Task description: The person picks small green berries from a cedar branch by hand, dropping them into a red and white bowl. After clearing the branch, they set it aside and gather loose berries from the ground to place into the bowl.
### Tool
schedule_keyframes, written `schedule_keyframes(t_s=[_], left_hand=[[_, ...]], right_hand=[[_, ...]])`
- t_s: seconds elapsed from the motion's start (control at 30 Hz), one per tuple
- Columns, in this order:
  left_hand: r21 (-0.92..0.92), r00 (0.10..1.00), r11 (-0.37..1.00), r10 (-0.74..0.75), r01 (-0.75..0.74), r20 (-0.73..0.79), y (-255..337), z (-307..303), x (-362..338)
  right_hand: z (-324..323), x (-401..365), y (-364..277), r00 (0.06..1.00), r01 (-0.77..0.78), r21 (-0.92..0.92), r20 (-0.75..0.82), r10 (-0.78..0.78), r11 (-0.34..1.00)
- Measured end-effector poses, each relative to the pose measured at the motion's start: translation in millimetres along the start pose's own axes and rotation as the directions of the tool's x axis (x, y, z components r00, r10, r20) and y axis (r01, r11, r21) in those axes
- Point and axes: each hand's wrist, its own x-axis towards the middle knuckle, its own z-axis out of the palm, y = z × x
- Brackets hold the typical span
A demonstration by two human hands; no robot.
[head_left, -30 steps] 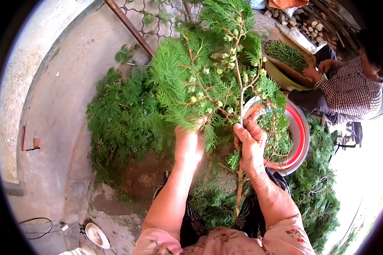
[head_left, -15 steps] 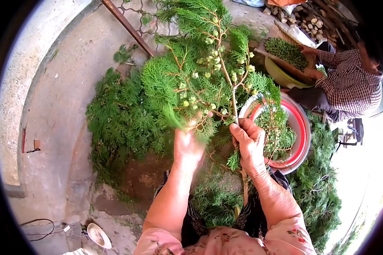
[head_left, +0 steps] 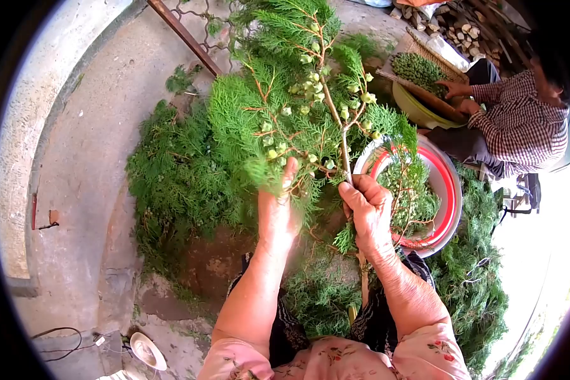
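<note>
My right hand (head_left: 368, 206) is closed around the woody stem of a leafy conifer branch (head_left: 337, 114), which stands up and away from me. Pale green knobbly cones (head_left: 313, 85) sit in clusters along its twigs. My left hand (head_left: 278, 212) is at the branch's lower left sprays, close to a few cones. Its thumb is stretched upward, apart from the rest of the hand, while leaves and some blur cover the other fingers. Just right of my right hand, a red-and-white basin (head_left: 448, 218) holds green cones and sprigs.
A heap of cut branches (head_left: 171, 171) lies at left, with more greenery (head_left: 468, 278) at right. Another person (head_left: 519, 123) sits at upper right, hands at a woven tray (head_left: 453, 63) of green cones over a yellow-green basin (head_left: 418, 114). Firewood (head_left: 468, 38) is behind.
My left hand has shifted slightly up, and its thumb now shows more clearly. The branch has moved a little left in my right hand's grip. The other person's hands have moved slightly at the tray.
</note>
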Motion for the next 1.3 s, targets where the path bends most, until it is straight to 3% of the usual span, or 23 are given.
schedule_keyframes(t_s=[0.03,0.13,0.2,0.27,0.33,0.4,0.47,0.5,0.7,0.8,0.83,0.93,0.97,1.0,1.03,1.2,1.23,1.3], left_hand=[[-0.125,0.998,0.992,0.010,-0.003,0.059,-3,-1,-1],[-0.091,0.998,0.994,0.061,-0.062,-0.013,-5,5,-9],[0.255,0.995,0.965,0.079,-0.061,-0.059,-1,4,-12],[0.160,0.942,0.941,0.317,-0.298,-0.112,-30,-4,1],[0.290,0.945,0.917,0.312,-0.274,-0.096,-31,-13,0],[0.200,0.964,0.956,0.240,-0.215,-0.112,-30,-15,-2],[-0.117,0.987,0.987,0.094,-0.109,-0.127,-27,-9,-6],[-0.172,0.989,0.983,0.032,-0.057,-0.147,-21,-4,-9],[-0.152,0.996,0.988,0.002,-0.015,-0.086,-15,-22,-8],[-0.021,0.982,0.999,0.035,-0.039,-0.187,-3,-15,-13],[-0.195,0.936,0.978,-0.001,-0.072,-0.353,-4,-12,-11],[-0.010,0.880,0.998,0.049,-0.062,-0.473,8,-17,-1],[-0.085,0.850,0.990,0.051,-0.112,-0.524,12,-15,0],[0.026,0.843,0.985,0.159,-0.170,-0.514,19,-9,-5],[0.043,0.837,0.972,0.222,-0.231,-0.500,18,-18,0],[0.095,0.771,0.855,0.503,-0.509,-0.390,46,-17,-6],[0.175,0.730,0.755,0.656,-0.632,-0.192,43,-19,-7],[0.427,0.655,0.557,0.746,-0.712,0.121,35,-8,-10]], right_hand=[[0,0,0,0.999,-0.032,0.029,0.003,0.032,0.999],[2,0,2,0.995,-0.098,0.063,-0.001,0.098,0.993],[4,-2,3,0.992,-0.127,0.061,-0.002,0.127,0.990],[6,-5,3,0.989,-0.151,0.048,0.006,0.151,0.987],[10,-7,6,0.990,-0.143,0.056,0.007,0.142,0.988],[16,-9,7,0.993,-0.119,0.074,-0.012,0.120,0.990],[17,-11,9,0.993,-0.117,0.061,0.001,0.117,0.991],[18,-12,11,0.995,-0.105,0.043,0.007,0.104,0.994],[23,-16,11,0.996,-0.092,0.009,0.023,0.092,0.996],[24,-15,8,0.997,-0.075,-0.040,0.023,0.076,0.996],[24,-15,4,0.997,-0.080,-0.015,0.020,0.080,0.997],[24,-13,-2,0.999,-0.051,-0.011,-0.005,0.051,0.999],[22,-13,-1,0.999,-0.034,-0.012,-0.007,0.034,0.999],[19,-12,0,1.000,-0.015,-0.013,-0.009,0.015,1.000],[16,-9,6,0.999,0.038,-0.119,-0.017,-0.040,0.992],[11,-5,2,0.997,0.044,-0.168,-0.059,-0.055,0.985],[10,-5,1,0.997,0.040,-0.166,-0.065,-0.051,0.985],[9,-3,6,0.992,0.096,-0.245,-0.061,-0.114,0.965]])
